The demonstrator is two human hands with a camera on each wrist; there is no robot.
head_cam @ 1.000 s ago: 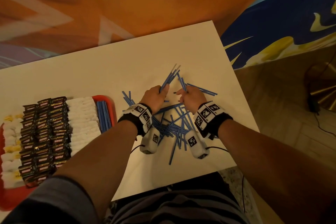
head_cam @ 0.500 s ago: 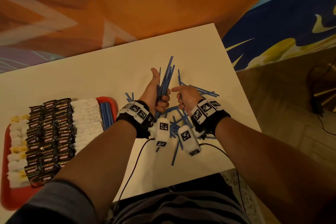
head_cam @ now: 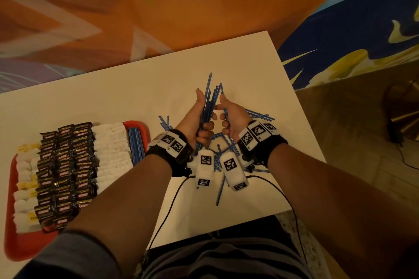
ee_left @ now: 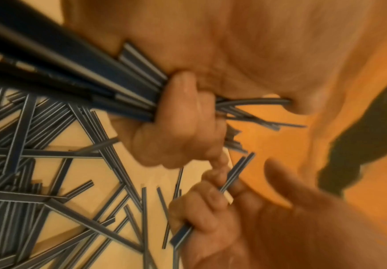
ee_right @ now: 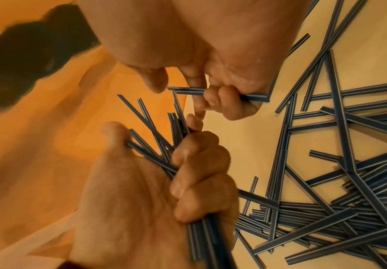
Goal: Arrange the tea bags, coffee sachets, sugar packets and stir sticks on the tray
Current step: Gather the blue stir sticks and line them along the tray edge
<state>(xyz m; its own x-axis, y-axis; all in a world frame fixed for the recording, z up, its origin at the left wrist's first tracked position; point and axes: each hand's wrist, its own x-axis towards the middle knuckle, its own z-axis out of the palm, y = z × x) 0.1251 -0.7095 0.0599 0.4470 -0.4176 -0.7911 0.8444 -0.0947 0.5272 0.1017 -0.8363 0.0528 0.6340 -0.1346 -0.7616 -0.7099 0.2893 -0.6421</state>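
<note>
Step in hand: gathering stir sticks. Tray (head_cam: 136, 125), leftmost, already stocked. Right of tray: left hand (head_cam: 199, 120) clenched round bundle (head_cam: 209, 102); right hand (head_cam: 233, 118) pinching sticks (head_cam: 225, 112). Next: merge, align ends, carry to tray.

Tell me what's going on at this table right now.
A person is gathering blue stir sticks. The left hand grips a bunch of sticks upright, while the right hand holds one stick beside it. More loose sticks lie scattered on the white table. The red tray already holds rows of packets and some sticks.
</note>
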